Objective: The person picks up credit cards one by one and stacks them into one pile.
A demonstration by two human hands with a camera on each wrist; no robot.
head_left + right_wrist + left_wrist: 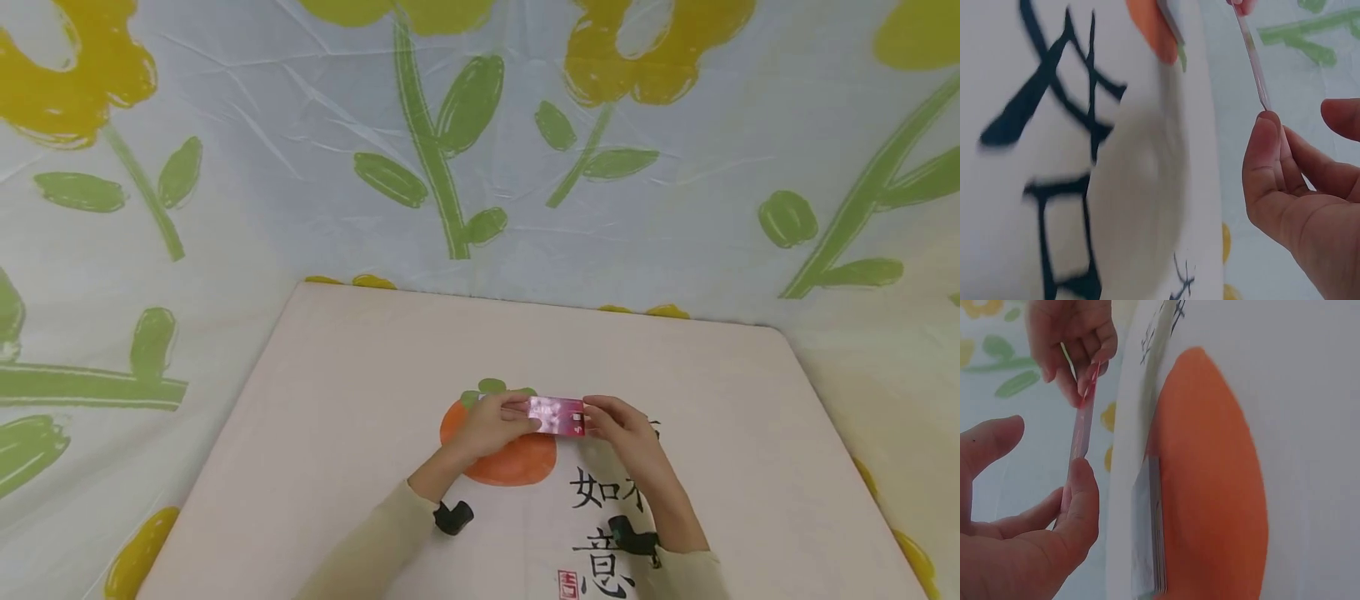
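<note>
A pink and red bank card point(556, 416) is held up over the mat between two hands, its face catching the light. My left hand point(487, 427) pinches its left end, thumb on the near side, as the left wrist view also shows. At the other end, my right hand point(628, 437) grips the card's right edge between thumb and fingers. In the right wrist view the card point(1252, 56) appears nearly edge-on. Below the hands, a thin pale stack point(1145, 531) with layered edges lies on the mat; its kind cannot be made out.
The pale pink mat point(360, 358) covers the table and bears a printed orange fruit point(517, 464) and black characters point(603, 562). Behind it and at both sides hangs a white cloth point(262, 192) with yellow flowers. Dark wrist cameras point(453, 518) are strapped on both wrists.
</note>
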